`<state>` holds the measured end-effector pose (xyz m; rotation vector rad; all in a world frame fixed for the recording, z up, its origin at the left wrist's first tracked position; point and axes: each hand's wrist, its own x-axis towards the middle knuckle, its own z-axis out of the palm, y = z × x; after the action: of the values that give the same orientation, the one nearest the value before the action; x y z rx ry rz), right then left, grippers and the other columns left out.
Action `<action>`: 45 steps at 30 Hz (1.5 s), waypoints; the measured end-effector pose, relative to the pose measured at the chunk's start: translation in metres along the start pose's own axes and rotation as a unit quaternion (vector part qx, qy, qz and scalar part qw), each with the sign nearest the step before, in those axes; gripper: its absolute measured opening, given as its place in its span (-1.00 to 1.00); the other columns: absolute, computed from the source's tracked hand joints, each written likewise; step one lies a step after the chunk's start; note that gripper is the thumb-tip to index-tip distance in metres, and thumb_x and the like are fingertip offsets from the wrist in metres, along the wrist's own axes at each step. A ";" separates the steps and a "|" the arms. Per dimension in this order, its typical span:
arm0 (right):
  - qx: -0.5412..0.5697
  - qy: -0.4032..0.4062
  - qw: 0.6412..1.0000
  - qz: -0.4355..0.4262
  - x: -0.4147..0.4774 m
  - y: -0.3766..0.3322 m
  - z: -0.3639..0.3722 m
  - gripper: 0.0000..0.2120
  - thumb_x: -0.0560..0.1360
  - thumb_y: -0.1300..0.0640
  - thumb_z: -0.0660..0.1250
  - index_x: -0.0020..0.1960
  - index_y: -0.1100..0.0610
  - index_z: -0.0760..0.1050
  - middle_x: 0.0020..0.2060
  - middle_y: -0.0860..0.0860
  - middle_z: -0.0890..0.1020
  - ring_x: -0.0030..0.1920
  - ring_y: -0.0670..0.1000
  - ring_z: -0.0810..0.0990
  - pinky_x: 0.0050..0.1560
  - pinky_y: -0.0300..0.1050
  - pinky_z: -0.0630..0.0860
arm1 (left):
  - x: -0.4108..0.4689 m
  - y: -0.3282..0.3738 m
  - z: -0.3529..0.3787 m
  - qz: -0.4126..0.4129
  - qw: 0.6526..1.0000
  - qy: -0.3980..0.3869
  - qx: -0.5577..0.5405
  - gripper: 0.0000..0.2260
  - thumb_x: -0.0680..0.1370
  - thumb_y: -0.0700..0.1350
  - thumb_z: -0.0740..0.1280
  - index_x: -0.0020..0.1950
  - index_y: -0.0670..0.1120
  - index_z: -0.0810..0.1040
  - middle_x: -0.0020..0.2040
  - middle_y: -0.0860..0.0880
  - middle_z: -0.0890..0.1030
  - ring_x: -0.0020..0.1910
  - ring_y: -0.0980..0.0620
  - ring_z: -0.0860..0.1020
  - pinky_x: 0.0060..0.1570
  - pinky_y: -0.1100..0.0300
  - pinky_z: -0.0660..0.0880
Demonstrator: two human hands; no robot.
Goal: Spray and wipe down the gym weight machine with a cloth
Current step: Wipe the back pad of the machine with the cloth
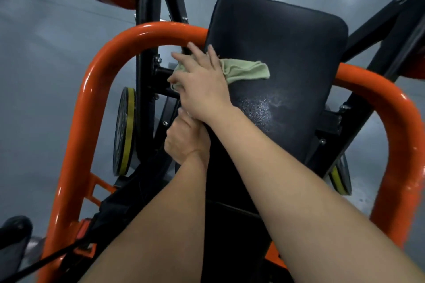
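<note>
A: Cloth?
B: Green cloth [247, 71], limp and light, at the left edge of the back pad [287, 53]. Right hand [202, 85] presses it, fingers spread flat.
A: Left hand [186, 138]?
B: Curled just below; what it holds is hidden. Pad wet, likely slick, so press mid-cloth.

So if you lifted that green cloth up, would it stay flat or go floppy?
Probably floppy: the cloth lies wrinkled and folded over on the black pad, bunched under the right hand. It looks thin, so likely light. Droplets shine on the pad, so it may be damp and cling a bit.
</note>
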<state>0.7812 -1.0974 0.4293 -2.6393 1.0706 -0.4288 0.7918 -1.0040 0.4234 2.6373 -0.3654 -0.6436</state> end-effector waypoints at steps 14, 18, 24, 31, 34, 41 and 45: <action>0.119 0.269 0.869 0.398 -0.136 0.073 -0.058 -0.73 0.60 0.07 0.33 0.28 0.02 0.62 0.56 0.09 0.32 0.60 0.21 0.17 0.58 0.34 0.00 | -0.003 0.001 0.003 0.024 0.999 0.032 -0.015 -0.45 0.73 0.08 -0.05 0.21 -0.17 0.66 0.10 -0.24 0.68 0.11 -0.33 0.59 0.09 -0.08 0.43; 0.119 0.179 0.937 0.276 -0.065 0.041 -0.040 -0.71 0.55 0.07 0.35 0.25 -0.02 0.66 0.55 0.10 0.36 0.59 0.28 0.16 0.56 0.29 -0.08 | 0.000 -0.001 0.003 0.013 0.999 0.022 -0.029 -0.46 0.73 0.13 -0.03 0.26 -0.14 0.65 0.17 -0.24 0.66 0.16 -0.33 0.57 0.12 -0.08 0.42; 0.118 0.056 0.988 0.082 -0.024 0.010 -0.011 -0.69 0.59 0.08 0.33 0.31 0.01 0.63 0.55 0.14 0.34 0.59 0.29 0.13 0.57 0.26 -0.15 | 0.002 -0.002 0.005 0.008 0.999 0.023 -0.027 -0.43 0.72 0.18 -0.03 0.23 -0.11 0.67 0.17 -0.23 0.66 0.15 -0.32 0.58 0.11 -0.09 0.44; 0.070 0.200 0.940 0.269 -0.126 0.040 -0.035 -0.70 0.63 0.13 0.34 0.33 -0.03 0.62 0.58 0.19 0.22 0.57 0.37 0.13 0.58 0.23 0.07 | 0.000 -0.003 0.005 0.022 0.999 0.028 -0.038 -0.45 0.73 0.14 -0.03 0.24 -0.14 0.66 0.13 -0.24 0.68 0.14 -0.33 0.59 0.08 -0.09 0.44; 0.068 0.264 0.883 0.381 -0.174 0.044 -0.040 -0.73 0.67 0.11 0.28 0.31 0.12 0.62 0.55 0.28 0.26 0.55 0.37 0.19 0.58 0.22 0.11 | 0.000 -0.002 0.004 0.024 0.998 0.029 -0.042 -0.43 0.73 0.14 -0.05 0.20 -0.14 0.68 0.09 -0.22 0.69 0.11 -0.31 0.60 0.08 -0.08 0.44; 0.102 0.216 0.917 0.319 -0.113 0.050 -0.047 -0.72 0.64 -0.04 0.31 0.30 -0.03 0.64 0.57 0.17 0.28 0.60 0.26 0.13 0.62 0.16 -0.06 | 0.000 -0.003 0.005 0.024 0.999 0.024 -0.033 -0.43 0.73 0.14 -0.05 0.21 -0.15 0.67 0.13 -0.23 0.68 0.14 -0.32 0.59 0.10 -0.08 0.43; 0.070 0.197 0.935 0.287 -0.097 0.057 -0.046 -0.69 0.59 -0.12 0.36 0.26 -0.03 0.64 0.55 0.16 0.31 0.59 0.27 0.17 0.60 0.14 -0.08 | 0.001 -0.004 0.007 0.024 0.999 0.029 -0.025 -0.44 0.73 0.14 -0.05 0.23 -0.13 0.66 0.14 -0.21 0.68 0.15 -0.30 0.59 0.12 -0.08 0.43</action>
<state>0.6619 -1.0743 0.4353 -2.0207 1.7772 -0.8753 0.7894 -1.0028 0.4155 2.5862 -0.3895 -0.5514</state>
